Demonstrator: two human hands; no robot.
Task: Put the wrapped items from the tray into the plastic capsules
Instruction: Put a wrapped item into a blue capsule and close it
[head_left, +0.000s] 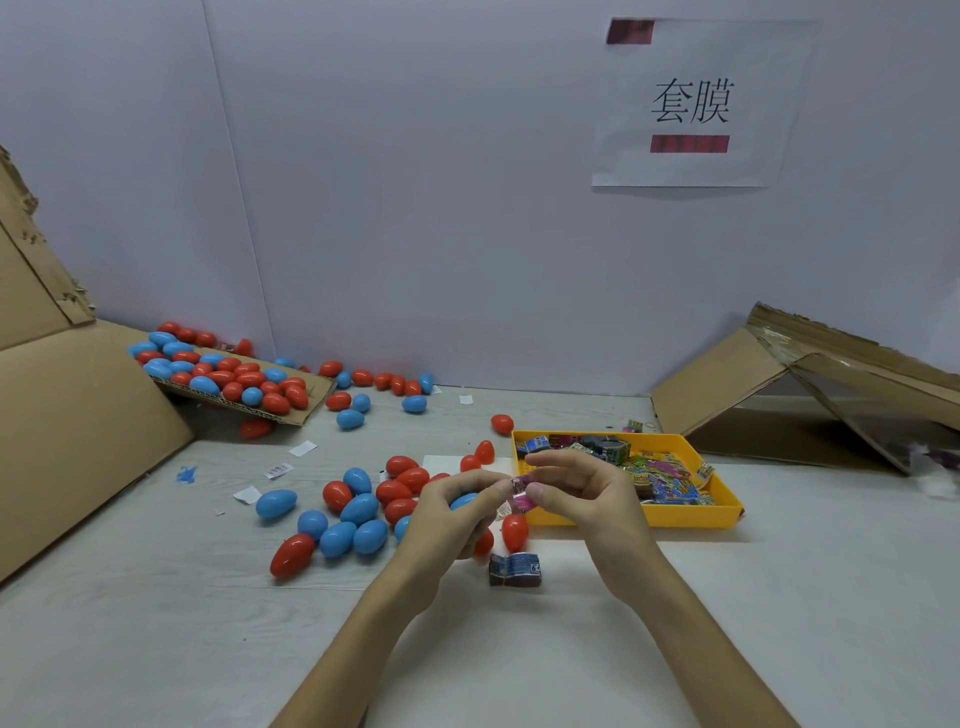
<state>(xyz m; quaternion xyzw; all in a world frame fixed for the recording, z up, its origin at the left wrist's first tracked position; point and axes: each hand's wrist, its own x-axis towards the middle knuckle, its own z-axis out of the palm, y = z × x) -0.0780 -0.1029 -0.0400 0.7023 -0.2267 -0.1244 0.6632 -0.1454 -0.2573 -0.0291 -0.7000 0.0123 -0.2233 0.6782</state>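
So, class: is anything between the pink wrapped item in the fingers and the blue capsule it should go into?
Nothing visible. The pink wrapped item is pinched between both hands, and the blue capsule sits in the left hand right beside it; whether that capsule is open cannot be told.

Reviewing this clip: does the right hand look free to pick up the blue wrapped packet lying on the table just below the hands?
Probably not at once. The right hand is pinching a pink wrapped item together with the left hand. The blue wrapped packet lies uncovered nearby, with nothing in the way, once that grip is released.
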